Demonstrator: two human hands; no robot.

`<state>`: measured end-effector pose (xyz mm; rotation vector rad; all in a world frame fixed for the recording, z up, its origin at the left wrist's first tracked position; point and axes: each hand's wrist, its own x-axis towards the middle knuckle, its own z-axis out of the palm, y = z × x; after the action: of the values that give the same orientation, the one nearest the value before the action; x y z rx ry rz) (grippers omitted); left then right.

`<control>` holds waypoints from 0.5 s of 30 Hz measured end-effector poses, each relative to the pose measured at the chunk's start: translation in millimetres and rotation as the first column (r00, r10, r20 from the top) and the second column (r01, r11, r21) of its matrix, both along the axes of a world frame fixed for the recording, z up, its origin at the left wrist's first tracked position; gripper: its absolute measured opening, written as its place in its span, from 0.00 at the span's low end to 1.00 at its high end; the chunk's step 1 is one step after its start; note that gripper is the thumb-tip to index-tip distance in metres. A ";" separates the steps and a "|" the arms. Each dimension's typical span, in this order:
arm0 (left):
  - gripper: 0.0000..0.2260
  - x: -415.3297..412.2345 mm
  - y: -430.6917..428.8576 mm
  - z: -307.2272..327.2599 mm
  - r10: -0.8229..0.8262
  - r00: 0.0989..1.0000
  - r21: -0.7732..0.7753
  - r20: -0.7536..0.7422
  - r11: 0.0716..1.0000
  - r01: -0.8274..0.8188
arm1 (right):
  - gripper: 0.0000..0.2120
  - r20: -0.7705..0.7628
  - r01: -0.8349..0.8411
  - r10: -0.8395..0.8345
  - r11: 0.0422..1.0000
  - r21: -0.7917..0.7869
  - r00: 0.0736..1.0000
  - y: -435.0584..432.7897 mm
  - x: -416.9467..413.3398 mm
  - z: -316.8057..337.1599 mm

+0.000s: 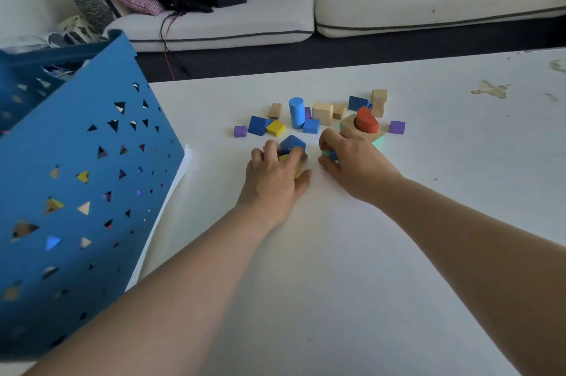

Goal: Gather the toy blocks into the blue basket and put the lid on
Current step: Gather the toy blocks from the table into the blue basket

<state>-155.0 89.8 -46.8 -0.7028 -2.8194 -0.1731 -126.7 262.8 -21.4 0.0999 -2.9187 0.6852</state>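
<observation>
The blue basket [76,185] with triangular holes stands at the left of the white table, with coloured blocks visible inside through the holes. Several toy blocks lie in a cluster mid-table: a blue cylinder [296,112] upright, a yellow block [275,128], natural wood blocks [322,113], purple cubes [397,127] and a red half-round block [367,121]. My left hand [275,175] is closed over a dark blue block [292,144] and yellow pieces. My right hand [352,158] is curled around small blue and green blocks. No lid is in view.
A white sheet [171,201] pokes out under the basket. A cream sofa [337,5] stands beyond the table's far edge, with a pink cushion, black items and cables on it. The table [459,161] has worn stains at the far right.
</observation>
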 end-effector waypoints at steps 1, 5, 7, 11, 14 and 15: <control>0.17 7.8 -0.7 1.2 0.002 1.000 -0.020 -0.009 1.000 -0.002 | 0.06 0.009 0.004 -0.004 1.000 -0.006 1.000 -0.7 2.8 2.3; 0.14 42.8 -5.1 10.7 0.044 0.998 -0.087 0.037 0.995 -0.041 | 0.06 0.014 0.047 -0.046 0.998 -0.044 0.999 -1.5 18.6 18.6; 0.14 60.8 -8.9 21.4 0.064 0.994 -0.105 0.085 0.993 -0.055 | 0.06 0.011 0.071 -0.070 0.996 -0.059 0.997 -3.8 30.6 32.7; 0.11 93.3 -20.4 59.0 0.122 0.988 0.015 0.090 0.992 -0.124 | 0.06 -0.061 0.108 -0.115 0.988 -0.113 0.992 -17.6 51.8 64.8; 0.10 109.9 -34.7 107.9 0.149 0.984 0.250 0.092 0.954 -0.168 | 0.06 -0.128 0.105 -0.127 0.980 -0.167 0.984 -42.7 63.8 91.4; 0.11 113.3 -39.6 126.6 0.163 0.984 0.302 0.070 0.937 -0.177 | 0.05 -0.161 0.089 -0.120 0.978 -0.187 0.980 -54.0 67.5 99.5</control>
<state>-41.6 50.2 79.8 -0.3873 -2.7839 -0.5885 -59.2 208.8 78.1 -0.0146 -2.6641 0.8706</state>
